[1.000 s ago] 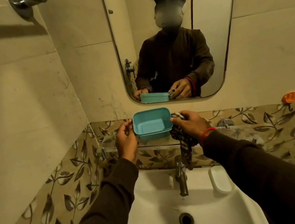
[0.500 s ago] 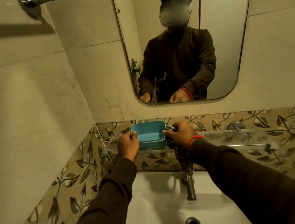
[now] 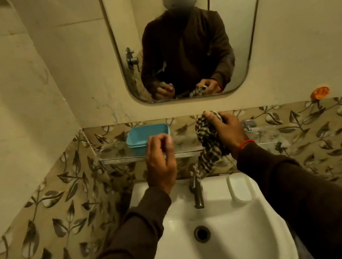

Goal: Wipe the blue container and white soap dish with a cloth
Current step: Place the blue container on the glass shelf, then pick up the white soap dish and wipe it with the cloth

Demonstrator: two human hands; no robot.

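Note:
The blue container (image 3: 146,134) stands upright on the left part of a glass shelf (image 3: 193,147) above the sink. My left hand (image 3: 159,160) hovers just in front of it, apart from it, fingers loosely curled and holding nothing. My right hand (image 3: 226,129) is to the right over the shelf, closed on a bunched checked cloth (image 3: 209,143) whose tail hangs down toward the tap. A white soap dish recess (image 3: 237,188) is moulded into the sink's right rim.
A white sink (image 3: 228,232) with a metal tap (image 3: 196,193) and a drain lies below. A mirror (image 3: 181,37) hangs on the wall above the shelf. An orange hook (image 3: 319,92) sticks to the wall at right. Leaf-patterned tiles run behind.
Both hands lowered the blue container onto the glass shelf and let go. My left hand drew back; my right hand moved right with the cloth.

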